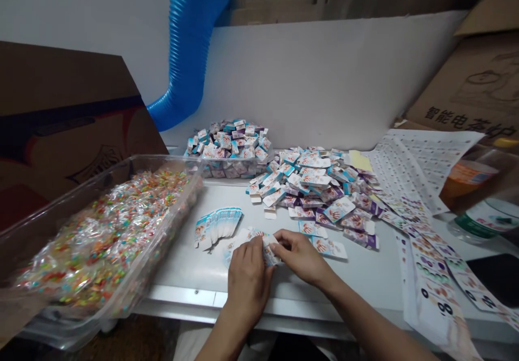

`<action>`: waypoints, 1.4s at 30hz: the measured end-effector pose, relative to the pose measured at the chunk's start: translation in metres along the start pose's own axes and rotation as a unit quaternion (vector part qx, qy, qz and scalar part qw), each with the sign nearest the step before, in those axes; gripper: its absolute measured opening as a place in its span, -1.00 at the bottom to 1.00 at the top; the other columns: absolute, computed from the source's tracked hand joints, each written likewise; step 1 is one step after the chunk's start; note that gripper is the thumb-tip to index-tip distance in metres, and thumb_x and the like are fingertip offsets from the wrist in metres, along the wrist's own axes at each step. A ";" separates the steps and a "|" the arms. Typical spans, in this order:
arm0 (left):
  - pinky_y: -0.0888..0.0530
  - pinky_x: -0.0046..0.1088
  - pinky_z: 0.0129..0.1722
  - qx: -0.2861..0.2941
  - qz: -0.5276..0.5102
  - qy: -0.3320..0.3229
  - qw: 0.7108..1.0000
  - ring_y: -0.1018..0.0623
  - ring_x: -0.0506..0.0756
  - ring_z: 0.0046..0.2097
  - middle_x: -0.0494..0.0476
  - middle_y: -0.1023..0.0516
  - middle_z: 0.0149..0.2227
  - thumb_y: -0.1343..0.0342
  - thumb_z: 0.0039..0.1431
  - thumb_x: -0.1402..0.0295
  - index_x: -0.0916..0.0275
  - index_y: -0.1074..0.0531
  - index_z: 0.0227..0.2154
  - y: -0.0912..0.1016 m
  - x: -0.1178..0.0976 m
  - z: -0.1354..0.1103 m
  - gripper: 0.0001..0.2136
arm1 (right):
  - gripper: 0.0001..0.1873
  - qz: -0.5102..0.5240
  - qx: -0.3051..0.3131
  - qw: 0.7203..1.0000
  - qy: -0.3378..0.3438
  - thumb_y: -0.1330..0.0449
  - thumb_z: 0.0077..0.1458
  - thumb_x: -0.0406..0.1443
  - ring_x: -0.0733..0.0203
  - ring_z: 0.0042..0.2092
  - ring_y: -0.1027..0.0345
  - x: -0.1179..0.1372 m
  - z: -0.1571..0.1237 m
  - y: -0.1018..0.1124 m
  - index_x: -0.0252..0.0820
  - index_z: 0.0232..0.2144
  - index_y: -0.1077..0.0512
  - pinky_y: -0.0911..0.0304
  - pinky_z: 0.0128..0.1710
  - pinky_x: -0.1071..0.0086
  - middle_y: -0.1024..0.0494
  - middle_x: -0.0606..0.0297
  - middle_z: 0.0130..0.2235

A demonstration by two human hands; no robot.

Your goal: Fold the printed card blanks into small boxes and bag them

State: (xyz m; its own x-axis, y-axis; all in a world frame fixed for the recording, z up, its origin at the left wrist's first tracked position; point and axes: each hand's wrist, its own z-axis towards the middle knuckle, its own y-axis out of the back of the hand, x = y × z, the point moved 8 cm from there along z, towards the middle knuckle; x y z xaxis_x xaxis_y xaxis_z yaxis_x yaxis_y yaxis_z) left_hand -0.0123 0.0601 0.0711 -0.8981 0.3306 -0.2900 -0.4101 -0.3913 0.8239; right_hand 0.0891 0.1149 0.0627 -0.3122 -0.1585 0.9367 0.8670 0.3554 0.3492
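Observation:
Near the front of the white table, my left hand is closed over a small printed carton. My right hand pinches the carton's right end between thumb and fingertips. Part of the carton is hidden beneath my fingers. Just left of my hands lies a fanned stack of flat blue-and-white cartons. Beyond them spreads a loose heap of small cartons, blue or purple with a hand print. A few flat-lying cartons rest beside my right hand.
On the left stands a clear plastic tub of small bags with colourful bits. Behind is a clear bin of cartons. Printed sheets, a dark phone and a bottle lie right. A blue hose hangs at the back.

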 end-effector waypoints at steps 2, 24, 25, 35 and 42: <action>-0.35 -0.07 -0.04 -0.011 0.013 -0.030 0.999 -0.44 0.23 -0.10 0.29 -0.44 -0.08 -0.08 -0.01 0.47 0.32 -0.20 -0.01 0.005 -0.006 0.001 -0.56 | -0.89 0.010 0.032 0.999 -0.016 -0.12 -0.03 -0.32 0.35 -0.52 -0.21 -0.006 0.001 -0.004 -0.25 -0.42 -0.41 -0.06 -0.53 0.51 -0.40 0.42 -0.56; -0.38 -0.24 0.04 -0.094 -0.188 -0.015 0.978 -0.35 0.13 0.10 0.31 -0.33 0.06 0.00 0.09 0.51 0.25 -0.12 0.05 0.002 0.004 -0.011 -0.57 | -0.74 0.183 0.037 0.982 0.002 -0.11 0.08 -0.18 0.21 -0.24 -0.33 0.011 -0.018 -0.006 -0.20 -0.25 -0.48 -0.19 -0.19 0.38 -0.51 0.30 -0.32; -0.38 -0.24 0.04 -0.097 -0.193 -0.005 0.976 -0.36 0.13 0.09 0.30 -0.34 0.05 0.00 0.09 0.50 0.25 -0.13 0.04 0.002 0.006 -0.010 -0.58 | -0.73 0.218 0.037 0.975 -0.001 -0.12 0.08 -0.19 0.21 -0.22 -0.33 0.009 -0.020 -0.009 -0.19 -0.22 -0.47 -0.19 -0.16 0.37 -0.52 0.29 -0.28; -0.39 -0.21 -0.01 -0.096 -0.179 -0.020 0.979 -0.37 0.16 0.05 0.34 -0.31 0.06 0.02 0.09 0.52 0.32 -0.03 0.13 0.006 0.000 -0.013 -0.48 | -0.64 0.039 -0.109 0.991 0.067 -0.01 0.18 -0.21 0.13 0.03 -0.26 0.015 -0.034 -0.013 -0.13 0.00 -0.37 -0.10 0.08 0.25 -0.44 0.19 -0.02; -0.33 -0.17 0.06 -0.096 -0.183 -0.036 0.978 -0.29 0.17 0.12 0.37 -0.25 0.10 0.04 0.09 0.55 0.33 0.02 0.16 0.001 0.001 -0.016 -0.45 | -0.64 0.010 -0.110 0.994 -0.003 -0.06 0.14 -0.16 0.14 0.03 -0.31 0.005 -0.031 -0.008 -0.13 -0.05 -0.43 -0.14 0.09 0.26 -0.48 0.24 -0.03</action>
State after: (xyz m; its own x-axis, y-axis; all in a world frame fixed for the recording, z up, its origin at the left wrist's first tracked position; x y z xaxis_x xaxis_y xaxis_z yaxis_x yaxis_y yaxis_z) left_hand -0.0158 0.0458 0.0636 -0.6748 0.5357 -0.5076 -0.7305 -0.3875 0.5623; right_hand 0.0925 0.0824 0.0636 -0.2963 -0.1486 0.9435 0.9365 0.1490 0.3175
